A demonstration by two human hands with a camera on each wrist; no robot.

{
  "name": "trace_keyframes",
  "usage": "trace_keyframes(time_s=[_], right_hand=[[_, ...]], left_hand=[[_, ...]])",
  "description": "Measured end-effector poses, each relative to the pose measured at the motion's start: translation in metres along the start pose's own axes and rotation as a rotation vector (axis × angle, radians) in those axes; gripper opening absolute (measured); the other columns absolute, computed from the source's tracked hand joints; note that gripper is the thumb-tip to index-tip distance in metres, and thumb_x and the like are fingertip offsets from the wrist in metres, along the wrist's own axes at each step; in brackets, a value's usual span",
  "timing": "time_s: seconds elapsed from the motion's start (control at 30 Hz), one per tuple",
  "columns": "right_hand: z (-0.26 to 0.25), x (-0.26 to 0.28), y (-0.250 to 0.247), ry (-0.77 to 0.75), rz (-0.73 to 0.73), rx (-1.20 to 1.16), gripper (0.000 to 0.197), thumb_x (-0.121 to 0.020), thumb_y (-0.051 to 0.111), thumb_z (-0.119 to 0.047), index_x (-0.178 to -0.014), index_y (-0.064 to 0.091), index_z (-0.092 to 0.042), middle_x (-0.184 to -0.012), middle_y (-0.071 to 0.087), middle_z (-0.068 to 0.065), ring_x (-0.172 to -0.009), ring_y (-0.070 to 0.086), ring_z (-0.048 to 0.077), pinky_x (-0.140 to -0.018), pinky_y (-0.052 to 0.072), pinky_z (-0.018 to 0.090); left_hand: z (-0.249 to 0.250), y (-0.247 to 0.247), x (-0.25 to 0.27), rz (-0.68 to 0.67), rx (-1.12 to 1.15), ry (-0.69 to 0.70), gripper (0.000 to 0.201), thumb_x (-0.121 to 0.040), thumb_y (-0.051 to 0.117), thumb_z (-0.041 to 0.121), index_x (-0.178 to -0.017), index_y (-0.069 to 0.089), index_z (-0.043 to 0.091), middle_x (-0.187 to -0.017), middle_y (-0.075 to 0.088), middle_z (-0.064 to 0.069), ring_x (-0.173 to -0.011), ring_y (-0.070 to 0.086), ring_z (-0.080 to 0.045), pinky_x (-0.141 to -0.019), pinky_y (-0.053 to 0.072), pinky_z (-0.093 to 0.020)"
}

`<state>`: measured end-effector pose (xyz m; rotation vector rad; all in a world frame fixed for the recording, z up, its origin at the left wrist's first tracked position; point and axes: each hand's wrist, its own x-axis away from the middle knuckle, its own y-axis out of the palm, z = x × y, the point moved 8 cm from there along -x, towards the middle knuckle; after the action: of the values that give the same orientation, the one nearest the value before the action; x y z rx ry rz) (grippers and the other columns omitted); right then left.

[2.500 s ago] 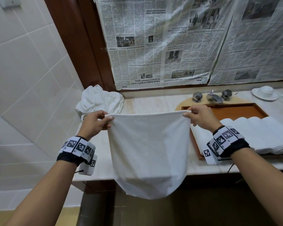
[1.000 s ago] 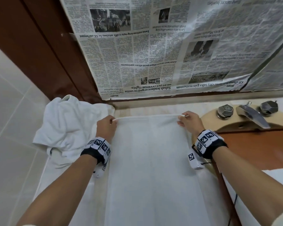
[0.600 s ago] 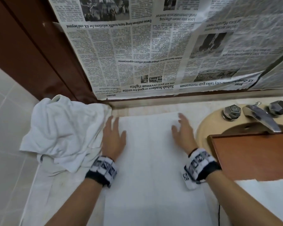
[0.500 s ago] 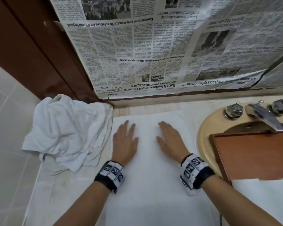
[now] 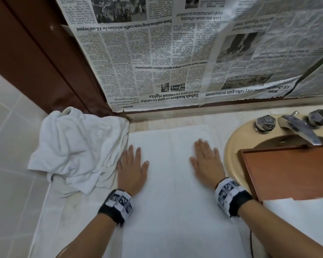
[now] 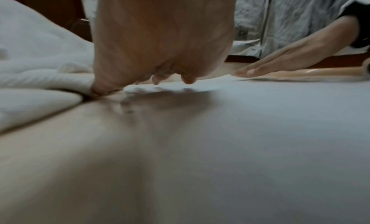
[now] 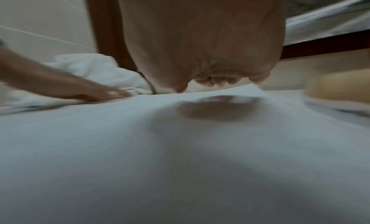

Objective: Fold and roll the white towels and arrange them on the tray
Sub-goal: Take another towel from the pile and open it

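Pale marble counter [image 5: 69, 207] runs along a bathroom wall, and a white towel [image 5: 175, 202] lies spread flat on it, reaching from the near edge of the head view away toward the wall. Both arms come in from below with marker bands at the wrists. On the towel's left part the left hand [image 5: 131, 169] lies palm down, fingers straight and slightly fanned, pressing the cloth and gripping nothing; its outer edge is just beside the crumpled towels. On the right part the right hand [image 5: 206, 162] lies the same way, flat and spread, a little blurred, near the towel's right edge. The wrist views show each palm low over the cloth with the fingertips touching it. To the right, white rolled towels [image 5: 302, 220] lie on the near part of a brown wooden tray [image 5: 291, 172], which sits over a beige sink [image 5: 233, 146]. Left of the flat towel a heap of crumpled white towels [image 5: 76, 148] rests in the corner against the tiles. Beyond the tray stands a metal faucet [image 5: 298, 127] between two faceted knobs. Farthest back, newspaper sheets [image 5: 175, 53] hang upside down over the wall beside a dark wooden frame [image 5: 35, 53]
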<state>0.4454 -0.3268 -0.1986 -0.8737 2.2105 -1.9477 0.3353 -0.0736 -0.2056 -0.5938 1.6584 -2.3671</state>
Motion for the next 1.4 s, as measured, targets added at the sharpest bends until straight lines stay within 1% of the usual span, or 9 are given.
trace_keyframes(time_s=[0.13, 0.43, 0.57, 0.67, 0.83, 0.93, 1.17, 1.3, 1.4], right_hand=[[-0.06, 0.041, 0.031, -0.195, -0.059, -0.02, 0.067, -0.097, 0.0, -0.058, -0.155, -0.013, -0.026, -0.157, -0.025, -0.013, -0.147, -0.023, 0.01, -0.12, -0.015, 0.04], [0.01, 0.052, 0.025, 0.104, -0.028, -0.06, 0.062, -0.105, 0.008, -0.044, -0.157, -0.006, -0.013, -0.164, -0.016, 0.001, -0.151, -0.013, 0.015, -0.122, -0.006, 0.043], [-0.04, 0.108, 0.044, -0.132, -0.042, -0.113, 0.077, -0.092, -0.006, -0.054, -0.157, 0.0, -0.015, -0.162, -0.012, -0.004, -0.15, -0.012, 0.013, -0.121, -0.007, 0.041], [-0.055, 0.14, 0.067, -0.186, -0.025, -0.039, 0.07, -0.097, 0.004, -0.053, -0.157, 0.007, -0.018, -0.162, -0.007, -0.007, -0.151, -0.003, 0.016, -0.12, -0.005, 0.043], [0.003, 0.147, 0.067, 0.031, -0.055, -0.022, 0.068, -0.096, -0.004, -0.056, -0.153, -0.018, -0.022, -0.158, -0.028, -0.009, -0.146, -0.023, 0.009, -0.119, -0.012, 0.041], [0.024, 0.156, 0.06, 0.138, -0.042, -0.046, 0.062, -0.104, 0.009, -0.046, -0.156, -0.01, -0.017, -0.163, -0.02, -0.002, -0.15, -0.016, 0.012, -0.122, -0.008, 0.044], [-0.06, 0.196, 0.087, -0.173, -0.033, -0.056, 0.069, -0.095, -0.008, -0.057, -0.156, -0.007, -0.025, -0.161, -0.016, -0.011, -0.15, -0.015, 0.015, -0.118, -0.015, 0.041], [-0.041, 0.199, 0.09, -0.109, -0.04, -0.014, 0.073, -0.087, -0.019, -0.061, -0.153, -0.017, -0.029, -0.158, -0.025, -0.015, -0.148, -0.021, 0.014, -0.117, -0.017, 0.041], [-0.003, 0.197, 0.084, 0.0, -0.053, -0.028, 0.07, -0.09, -0.01, -0.062, -0.153, -0.02, -0.031, -0.157, -0.03, -0.015, -0.145, -0.028, 0.009, -0.119, -0.016, 0.041]], left_hand=[[0.043, 0.033, 0.048, -0.101, -0.048, 0.089, 0.079, -0.085, -0.01, 0.065, -0.158, -0.009, 0.032, -0.163, -0.023, 0.006, -0.151, -0.02, -0.019, -0.121, -0.01, -0.049], [-0.024, 0.018, 0.058, -0.02, -0.069, -0.084, 0.081, -0.086, -0.008, 0.064, -0.16, 0.001, 0.03, -0.167, -0.009, 0.005, -0.154, -0.003, -0.027, -0.123, 0.001, -0.05], [0.011, 0.031, 0.11, -0.045, 0.066, -0.027, 0.079, -0.087, -0.006, 0.064, -0.159, -0.003, 0.032, -0.165, -0.015, 0.008, -0.153, -0.013, -0.021, -0.121, -0.005, -0.05], [0.033, 0.053, 0.152, -0.093, 0.023, 0.058, 0.074, -0.087, -0.009, 0.063, -0.157, -0.011, 0.036, -0.162, -0.024, 0.012, -0.151, -0.02, -0.017, -0.12, -0.011, -0.047], [-0.007, 0.054, 0.167, -0.047, -0.046, 0.003, 0.07, -0.091, -0.007, 0.063, -0.156, -0.011, 0.038, -0.161, -0.023, 0.013, -0.152, -0.015, -0.017, -0.122, -0.007, -0.048], [-0.028, 0.047, 0.171, -0.042, -0.053, -0.054, 0.071, -0.089, -0.009, 0.063, -0.156, -0.012, 0.039, -0.161, -0.023, 0.014, -0.153, -0.014, -0.02, -0.122, -0.007, -0.051], [0.046, 0.066, 0.212, -0.079, -0.015, 0.151, 0.065, -0.095, -0.004, 0.06, -0.157, -0.007, 0.04, -0.164, -0.02, 0.012, -0.152, -0.018, -0.018, -0.121, -0.008, -0.051], [0.034, 0.079, 0.222, -0.115, -0.045, 0.115, 0.059, -0.103, 0.009, 0.056, -0.159, 0.013, 0.035, -0.167, 0.005, 0.009, -0.153, -0.001, -0.02, -0.118, 0.004, -0.052], [0.0, 0.068, 0.214, -0.04, -0.056, 0.01, 0.065, -0.097, -0.001, 0.063, -0.157, -0.007, 0.04, -0.163, -0.017, 0.016, -0.152, -0.017, -0.016, -0.121, -0.008, -0.05]])
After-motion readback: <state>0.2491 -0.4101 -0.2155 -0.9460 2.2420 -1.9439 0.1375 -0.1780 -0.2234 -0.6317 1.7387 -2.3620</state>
